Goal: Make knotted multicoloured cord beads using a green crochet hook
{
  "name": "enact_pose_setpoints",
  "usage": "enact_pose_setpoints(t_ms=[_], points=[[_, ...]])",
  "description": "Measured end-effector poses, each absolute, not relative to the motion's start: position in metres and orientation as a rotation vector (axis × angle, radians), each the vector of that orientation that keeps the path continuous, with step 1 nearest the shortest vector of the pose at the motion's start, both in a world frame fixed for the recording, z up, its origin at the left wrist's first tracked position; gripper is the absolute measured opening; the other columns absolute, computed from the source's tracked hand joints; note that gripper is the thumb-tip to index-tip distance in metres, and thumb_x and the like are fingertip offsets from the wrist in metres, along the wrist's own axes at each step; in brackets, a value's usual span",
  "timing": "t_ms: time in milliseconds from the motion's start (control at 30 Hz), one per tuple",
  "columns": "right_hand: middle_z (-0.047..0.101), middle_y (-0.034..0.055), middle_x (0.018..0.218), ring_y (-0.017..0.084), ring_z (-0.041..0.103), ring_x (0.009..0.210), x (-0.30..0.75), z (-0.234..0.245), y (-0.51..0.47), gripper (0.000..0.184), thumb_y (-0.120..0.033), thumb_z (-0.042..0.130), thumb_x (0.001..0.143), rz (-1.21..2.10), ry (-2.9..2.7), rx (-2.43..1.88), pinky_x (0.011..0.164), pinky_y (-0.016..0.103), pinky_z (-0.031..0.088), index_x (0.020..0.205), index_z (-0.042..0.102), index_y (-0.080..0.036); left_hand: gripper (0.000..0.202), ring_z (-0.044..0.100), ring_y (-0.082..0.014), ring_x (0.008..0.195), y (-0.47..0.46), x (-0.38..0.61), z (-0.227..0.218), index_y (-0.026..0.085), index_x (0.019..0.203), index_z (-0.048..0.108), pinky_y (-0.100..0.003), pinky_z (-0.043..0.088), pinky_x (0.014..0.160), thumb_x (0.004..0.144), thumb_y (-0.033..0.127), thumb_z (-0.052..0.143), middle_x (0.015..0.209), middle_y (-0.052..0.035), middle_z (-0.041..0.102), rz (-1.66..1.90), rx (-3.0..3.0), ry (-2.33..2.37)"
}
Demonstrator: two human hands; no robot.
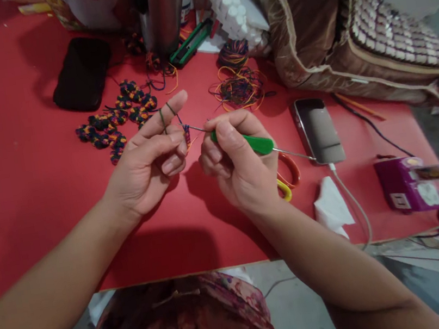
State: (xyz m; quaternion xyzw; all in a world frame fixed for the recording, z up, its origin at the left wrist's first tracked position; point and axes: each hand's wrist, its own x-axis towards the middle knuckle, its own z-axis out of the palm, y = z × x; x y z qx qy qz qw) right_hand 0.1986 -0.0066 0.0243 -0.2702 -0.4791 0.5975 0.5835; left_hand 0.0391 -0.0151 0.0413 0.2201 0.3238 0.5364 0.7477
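Observation:
My right hand (pixel 235 159) is closed round a crochet hook (pixel 258 144) with a green handle, its metal tip pointing left. My left hand (pixel 148 156) pinches a small multicoloured crochet piece (pixel 187 134) between thumb and fingers, with yarn looped over the outstretched index finger. The hook's tip meets that piece. Both hands hover just above the red table (pixel 19 178).
Several finished multicoloured crochet pieces (pixel 116 119) lie beyond my left hand, by a black pouch (pixel 82 72). Loose yarn (pixel 239 87), a phone (pixel 319 130) on a cable, scissors (pixel 289 176), crumpled tissue (pixel 331 208), a purple power strip (pixel 407 183) and a brown bag (pixel 348 30) sit to the right.

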Motion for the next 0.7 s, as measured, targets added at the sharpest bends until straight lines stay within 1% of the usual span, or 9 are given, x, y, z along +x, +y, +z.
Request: enact_pose_setpoints(t_ms=[133, 200, 300, 367, 433, 500, 600, 633, 700], points=[[0.052, -0.0099, 0.065, 0.008, 0.046, 0.046, 0.195, 0.021, -0.010, 0.030, -0.053, 0.081, 0.106, 1.251, -1.168, -0.677, 0.042, 0.021, 0.037, 0.102, 0.067, -0.027, 0.038, 0.045, -0.0058, 0.048, -0.018, 0.042, 0.041, 0.029, 0.122, 0.086, -0.021, 0.039, 0.047, 0.089, 0.010, 0.086, 0.072, 0.0050, 0.071, 1.228, 0.523, 0.712], [0.055, -0.0086, 0.067, 0.009, 0.053, 0.051, 0.195, 0.019, -0.013, 0.025, -0.049, 0.079, 0.108, 1.129, -1.224, -0.709, 0.046, 0.022, 0.043, 0.104, 0.068, -0.027, 0.037, 0.046, -0.0065, 0.050, -0.020, 0.045, 0.042, 0.028, 0.121, 0.088, -0.024, 0.037, 0.049, 0.088, 0.010, 0.087, 0.072, 0.0045, 0.071, 1.259, 0.539, 0.737], [0.066, -0.0039, 0.079, 0.011, 0.064, 0.064, 0.196, 0.015, -0.019, 0.014, -0.040, 0.076, 0.111, 0.922, -1.361, -0.755, 0.066, 0.029, 0.060, 0.109, 0.074, -0.026, 0.036, 0.047, -0.0066, 0.053, -0.024, 0.050, 0.044, 0.026, 0.119, 0.089, -0.022, 0.036, 0.050, 0.088, 0.007, 0.087, 0.072, 0.0037, 0.070, 1.286, 0.545, 0.755], [0.072, -0.0012, 0.089, 0.013, 0.070, 0.074, 0.195, 0.013, -0.023, 0.009, -0.036, 0.076, 0.112, 0.813, -1.414, -0.803, 0.079, 0.034, 0.065, 0.112, 0.076, -0.027, 0.035, 0.045, -0.0055, 0.053, -0.025, 0.052, 0.045, 0.023, 0.117, 0.089, -0.018, 0.036, 0.050, 0.089, 0.004, 0.084, 0.072, 0.0029, 0.070, 1.278, 0.512, 0.731], [0.075, 0.0001, 0.096, 0.015, 0.074, 0.080, 0.194, 0.009, -0.026, 0.007, -0.035, 0.075, 0.111, 0.747, -1.428, -0.849, 0.081, 0.035, 0.066, 0.115, 0.077, -0.030, 0.035, 0.043, -0.0043, 0.052, -0.024, 0.052, 0.045, 0.021, 0.117, 0.087, -0.015, 0.037, 0.050, 0.089, 0.002, 0.080, 0.070, 0.0030, 0.068, 1.248, 0.445, 0.701], [0.077, 0.0000, 0.101, 0.016, 0.076, 0.083, 0.194, 0.006, -0.028, 0.009, -0.031, 0.075, 0.111, 0.699, -1.448, -0.858, 0.078, 0.033, 0.067, 0.120, 0.078, -0.032, 0.038, 0.040, -0.0039, 0.049, -0.023, 0.052, 0.047, 0.021, 0.122, 0.086, -0.013, 0.038, 0.049, 0.090, 0.002, 0.076, 0.068, 0.0038, 0.065, 1.211, 0.374, 0.688], [0.079, -0.0018, 0.108, 0.017, 0.079, 0.091, 0.196, 0.004, -0.028, 0.021, -0.023, 0.077, 0.108, 0.641, -1.488, -0.791, 0.086, 0.034, 0.068, 0.125, 0.080, -0.036, 0.043, 0.037, -0.0042, 0.046, -0.021, 0.049, 0.051, 0.019, 0.129, 0.083, -0.014, 0.037, 0.049, 0.091, 0.002, 0.069, 0.066, 0.0039, 0.063, 1.157, 0.306, 0.682], [0.078, -0.0022, 0.106, 0.017, 0.078, 0.090, 0.197, 0.004, -0.028, 0.024, -0.020, 0.077, 0.108, 0.661, -1.496, -0.757, 0.087, 0.034, 0.069, 0.126, 0.080, -0.037, 0.042, 0.036, -0.0044, 0.046, -0.021, 0.048, 0.052, 0.017, 0.127, 0.083, -0.014, 0.037, 0.048, 0.092, 0.001, 0.067, 0.065, 0.0034, 0.063, 1.141, 0.293, 0.677], [0.075, -0.0026, 0.096, 0.015, 0.074, 0.077, 0.200, 0.007, -0.026, 0.026, -0.018, 0.075, 0.109, 0.761, -1.493, -0.673, 0.082, 0.034, 0.070, 0.127, 0.080, -0.036, 0.038, 0.038, -0.0061, 0.048, -0.020, 0.045, 0.055, 0.014, 0.121, 0.082, -0.015, 0.037, 0.049, 0.091, 0.000, 0.064, 0.064, 0.0025, 0.062, 1.140, 0.282, 0.656]])
